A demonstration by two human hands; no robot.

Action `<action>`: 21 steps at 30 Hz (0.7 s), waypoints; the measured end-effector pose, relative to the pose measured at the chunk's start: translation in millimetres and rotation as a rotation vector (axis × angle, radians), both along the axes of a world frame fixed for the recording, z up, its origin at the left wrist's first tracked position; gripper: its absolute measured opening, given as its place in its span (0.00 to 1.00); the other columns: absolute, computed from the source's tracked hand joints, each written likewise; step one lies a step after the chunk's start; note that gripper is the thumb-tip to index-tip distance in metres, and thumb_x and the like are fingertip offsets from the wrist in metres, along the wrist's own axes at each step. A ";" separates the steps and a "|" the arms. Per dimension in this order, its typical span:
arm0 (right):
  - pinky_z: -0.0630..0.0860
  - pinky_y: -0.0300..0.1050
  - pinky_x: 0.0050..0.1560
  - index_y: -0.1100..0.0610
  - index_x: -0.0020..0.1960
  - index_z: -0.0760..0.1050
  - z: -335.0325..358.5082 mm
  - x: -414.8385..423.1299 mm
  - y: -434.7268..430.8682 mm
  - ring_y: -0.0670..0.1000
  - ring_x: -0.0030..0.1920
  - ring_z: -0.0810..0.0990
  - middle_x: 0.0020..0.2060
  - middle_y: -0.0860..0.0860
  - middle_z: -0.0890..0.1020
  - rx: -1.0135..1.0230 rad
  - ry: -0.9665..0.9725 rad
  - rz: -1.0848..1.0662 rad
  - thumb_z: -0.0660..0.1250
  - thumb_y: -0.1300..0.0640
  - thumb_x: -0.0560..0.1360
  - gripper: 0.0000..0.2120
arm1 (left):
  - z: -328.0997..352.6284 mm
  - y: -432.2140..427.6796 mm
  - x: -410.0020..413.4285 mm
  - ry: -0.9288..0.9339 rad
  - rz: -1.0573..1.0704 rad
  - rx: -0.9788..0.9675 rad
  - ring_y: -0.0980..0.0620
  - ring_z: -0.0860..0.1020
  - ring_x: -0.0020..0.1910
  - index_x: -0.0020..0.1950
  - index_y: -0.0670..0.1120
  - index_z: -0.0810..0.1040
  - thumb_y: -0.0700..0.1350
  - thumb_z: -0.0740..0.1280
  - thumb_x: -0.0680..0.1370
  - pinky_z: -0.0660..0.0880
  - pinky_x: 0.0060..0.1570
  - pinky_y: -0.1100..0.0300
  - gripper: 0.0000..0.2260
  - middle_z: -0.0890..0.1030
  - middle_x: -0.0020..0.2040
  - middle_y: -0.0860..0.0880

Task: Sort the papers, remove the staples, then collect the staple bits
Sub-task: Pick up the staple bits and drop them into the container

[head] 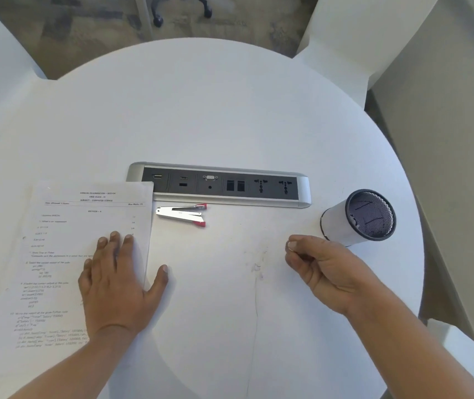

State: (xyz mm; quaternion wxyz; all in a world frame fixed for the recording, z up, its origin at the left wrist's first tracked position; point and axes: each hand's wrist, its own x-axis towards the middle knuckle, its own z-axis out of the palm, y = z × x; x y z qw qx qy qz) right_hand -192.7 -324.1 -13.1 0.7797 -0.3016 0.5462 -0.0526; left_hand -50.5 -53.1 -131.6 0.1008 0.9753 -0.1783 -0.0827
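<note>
A stack of printed exam papers (66,254) lies at the left of the round white table (215,116). My left hand (118,283) rests flat on the stack's right edge, fingers spread, thumb on the bare table. A silver staple remover with red tips (182,214) lies just right of the papers. My right hand (322,269) hovers at the right with fingertips pinched together; whether a staple bit sits between them is too small to tell. A few tiny staple bits (257,267) lie on the table between my hands.
A black mesh pen cup wrapped in white paper (359,217) stands tilted just beyond my right hand. A silver socket strip (218,185) is set into the table's middle. White chairs (359,38) surround the table, and a thin crack line (256,312) runs along the near tabletop.
</note>
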 end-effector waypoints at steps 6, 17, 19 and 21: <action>0.78 0.31 0.31 0.63 0.40 0.78 63.9 -15.8 -39.5 0.46 0.34 0.79 0.31 0.52 0.79 -0.138 -0.172 -0.137 0.67 0.69 0.68 0.03 | -3.0 0.9 2.2 -0.009 0.013 -0.036 0.40 0.60 0.78 0.74 0.44 0.67 0.69 0.55 0.69 0.59 0.72 0.37 0.40 0.66 0.77 0.41; 0.82 0.54 0.48 0.51 0.44 0.78 44.2 -47.6 -117.0 0.54 0.42 0.86 0.32 0.50 0.86 -1.059 0.532 0.329 0.72 0.63 0.71 0.08 | -6.5 -6.4 3.9 -0.077 -0.017 -0.127 0.34 0.63 0.75 0.71 0.41 0.69 0.67 0.60 0.66 0.62 0.70 0.32 0.41 0.67 0.74 0.37; 0.81 0.44 0.44 0.50 0.42 0.79 40.8 -46.8 -116.5 0.49 0.42 0.86 0.34 0.48 0.86 -1.155 0.568 0.403 0.68 0.66 0.73 0.11 | -6.8 -6.2 4.4 -0.086 -0.020 -0.126 0.34 0.63 0.75 0.71 0.41 0.69 0.67 0.59 0.66 0.63 0.69 0.32 0.41 0.68 0.74 0.37; 0.77 0.32 0.37 0.49 0.42 0.80 40.2 -44.1 -114.2 0.43 0.41 0.84 0.36 0.45 0.86 -1.249 0.614 0.460 0.66 0.68 0.72 0.14 | -6.8 -5.6 5.1 -0.098 -0.032 -0.125 0.34 0.65 0.74 0.70 0.40 0.70 0.67 0.59 0.67 0.64 0.68 0.32 0.41 0.69 0.73 0.36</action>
